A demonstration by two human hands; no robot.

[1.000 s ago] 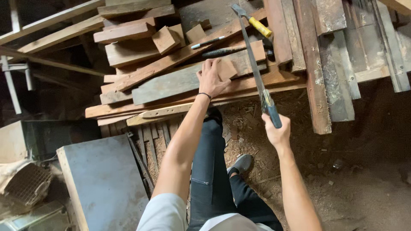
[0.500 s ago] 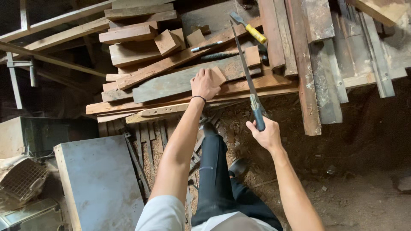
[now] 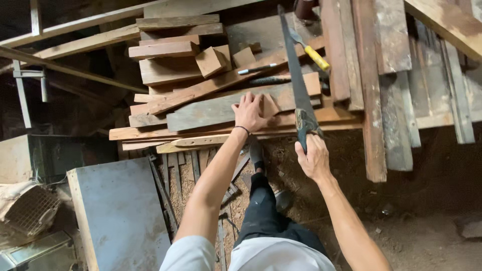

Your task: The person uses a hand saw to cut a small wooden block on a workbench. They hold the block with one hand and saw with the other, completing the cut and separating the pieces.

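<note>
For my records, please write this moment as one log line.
left hand: flat on grey plank | right hand: grips hand saw handle, blade across plank | foot by stack

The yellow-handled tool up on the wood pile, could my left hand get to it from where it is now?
Probably yes, with a stretch. The left hand lies flat on a plank, and the yellow-handled tool sits farther up the pile. But the saw, held by the right hand, runs between them, so you'd reach over it.

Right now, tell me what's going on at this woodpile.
A person is sawing wood. The right hand grips the handle of a hand saw, its blade lying across a grey plank on the stack. The left hand presses flat on that plank beside the blade. A yellow-handled tool lies farther back.
</note>
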